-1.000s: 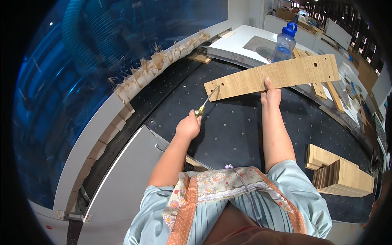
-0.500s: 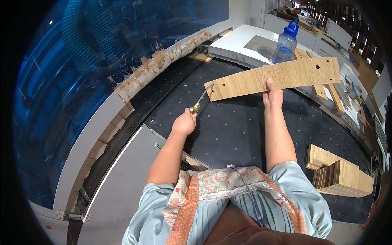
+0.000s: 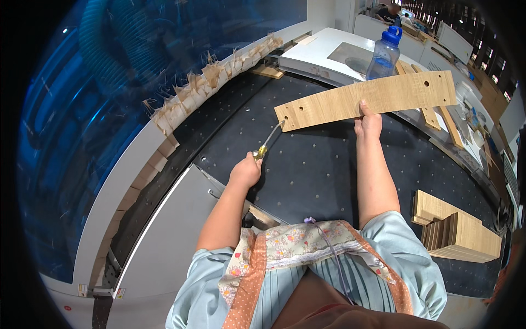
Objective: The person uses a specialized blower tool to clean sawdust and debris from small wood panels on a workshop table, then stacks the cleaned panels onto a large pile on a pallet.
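A long wood-grain board [image 3: 350,103] with round holes near both ends is held up over the dark table. My right hand [image 3: 369,123] grips its near edge around the middle, thumb on the upper face. In my closed left hand [image 3: 246,171] is what looks like an air blow gun [image 3: 261,153], with a brass-coloured body and a thin bent metal nozzle. The nozzle's tip is at the board's left end, close to the small holes there. My palm hides the tool's handle.
A dark dotted worktable [image 3: 318,170] spreads below. Stacked boards [image 3: 466,238] lie at the right. Beyond the held board stand a blue-capped bottle [image 3: 383,57] and narrow wood strips [image 3: 450,126]. A blue-windowed machine [image 3: 181,49] with a ragged paper-like fringe [image 3: 205,82] borders the left. Someone [image 3: 389,15] is far off.
The nozzle tip has moved slightly nearer to me along the board's left end, and my left hand has come back a little. My right hand keeps its hold on the board.
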The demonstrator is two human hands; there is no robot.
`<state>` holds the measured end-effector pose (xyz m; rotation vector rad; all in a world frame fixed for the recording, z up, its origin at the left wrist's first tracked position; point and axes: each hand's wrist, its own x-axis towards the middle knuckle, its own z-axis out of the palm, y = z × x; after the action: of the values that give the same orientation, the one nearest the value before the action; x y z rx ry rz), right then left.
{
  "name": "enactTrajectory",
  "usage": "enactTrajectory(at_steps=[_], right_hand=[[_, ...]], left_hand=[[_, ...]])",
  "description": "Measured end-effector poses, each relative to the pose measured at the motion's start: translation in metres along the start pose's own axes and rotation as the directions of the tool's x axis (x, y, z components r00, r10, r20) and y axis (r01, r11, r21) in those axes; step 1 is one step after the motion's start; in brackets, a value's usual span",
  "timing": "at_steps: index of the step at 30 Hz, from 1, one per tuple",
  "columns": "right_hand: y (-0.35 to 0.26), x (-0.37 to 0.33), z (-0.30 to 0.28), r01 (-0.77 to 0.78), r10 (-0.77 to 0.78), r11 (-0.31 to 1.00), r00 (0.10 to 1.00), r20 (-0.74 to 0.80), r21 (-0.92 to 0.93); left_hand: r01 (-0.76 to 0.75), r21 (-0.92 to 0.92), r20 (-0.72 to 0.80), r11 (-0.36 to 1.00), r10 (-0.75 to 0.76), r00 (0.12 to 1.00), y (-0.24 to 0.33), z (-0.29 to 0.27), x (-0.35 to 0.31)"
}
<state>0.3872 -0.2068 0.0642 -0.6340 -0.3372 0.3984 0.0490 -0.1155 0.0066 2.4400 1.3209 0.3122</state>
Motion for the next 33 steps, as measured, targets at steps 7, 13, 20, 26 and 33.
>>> enactTrajectory(at_steps=[7,13,20,26,33], right_hand=[[-0.001,-0.001,0.001,0.004,-0.004,1.000,1.000,-0.018,0.000],[-0.002,0.000,0.002,0.012,-0.012,1.000,1.000,-0.007,-0.004],[-0.004,-0.002,0.003,0.002,-0.002,1.000,1.000,-0.003,-0.029],[-0.004,-0.001,-0.001,-0.003,0.002,1.000,0.999,-0.034,-0.023],[-0.005,-0.005,0.005,-0.010,0.010,1.000,1.000,-0.024,-0.008]], left_hand=[[-0.003,0.001,0.027,1.000,0.003,1.000,0.010,-0.003,-0.001],[-0.021,0.052,0.116,0.998,0.014,0.993,0.021,-0.011,-0.011],[-0.020,0.039,0.108,0.999,0.016,0.994,0.025,-0.010,-0.011],[-0.029,0.062,0.106,0.998,0.023,0.994,0.026,-0.010,-0.010],[-0.050,0.048,0.111,0.998,0.044,0.993,0.020,-0.006,-0.007]])
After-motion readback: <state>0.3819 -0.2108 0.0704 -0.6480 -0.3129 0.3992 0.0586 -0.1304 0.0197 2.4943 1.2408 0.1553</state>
